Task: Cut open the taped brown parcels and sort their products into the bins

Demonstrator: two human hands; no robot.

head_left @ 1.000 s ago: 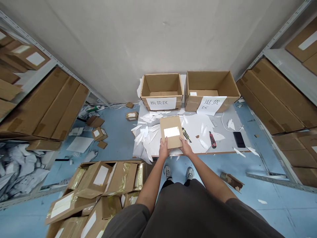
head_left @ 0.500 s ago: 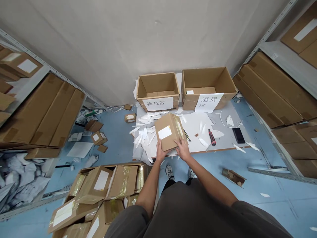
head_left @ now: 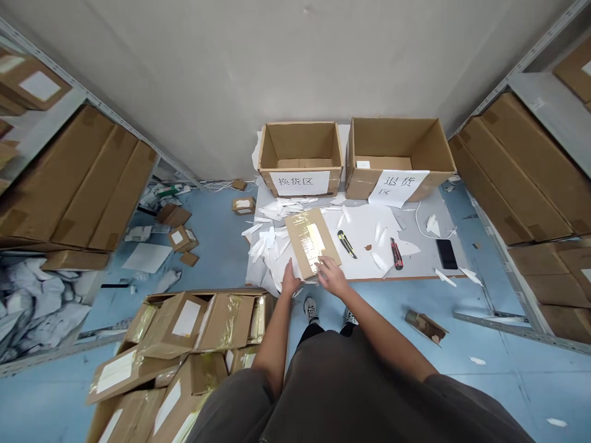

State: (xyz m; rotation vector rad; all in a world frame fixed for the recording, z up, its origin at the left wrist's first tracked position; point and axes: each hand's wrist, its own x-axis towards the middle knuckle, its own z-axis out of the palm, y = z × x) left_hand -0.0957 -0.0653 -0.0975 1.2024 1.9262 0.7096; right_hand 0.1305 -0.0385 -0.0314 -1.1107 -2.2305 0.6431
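The rectangular cardboard parcel (head_left: pixel 298 237) was tan-brown, banded with glossy yellowish tape (head_left: pixel 302 229), while the pale grey desk (head_left: pixel 427 261) had a brown front edge. One slim cutter (head_left: pixel 346 243) was yellow and black, a thicker cutter (head_left: pixel 396 254) red and black, and the flat rectangular phone (head_left: pixel 446 254) black. Brown open-topped cardboard boxes (head_left: pixel 300 146) bore white paper signs (head_left: pixel 399 187) with black characters, and the floor (head_left: pixel 217 240) was blue.

Room: storeroom or small warehouse for handling parcels
Racks: metal left rack (head_left: pixel 50 132) and right rack (head_left: pixel 549 111), loaded with cartons (head_left: pixel 69 178)
Signs: handwritten, 换货区 sheet (head_left: pixel 302 182) (exchange area) and 退货区 sheet (head_left: pixel 399 187) (returns area), on far boxes (head_left: pixel 305 141)
Table (head_left: pixel 422 267): box cutters (head_left: pixel 396 253), paper scraps (head_left: pixel 270 246), taped parcel (head_left: pixel 302 243) at near edge
Near left: large box (head_left: pixel 102 413) heaped with labelled packages (head_left: pixel 228 320)
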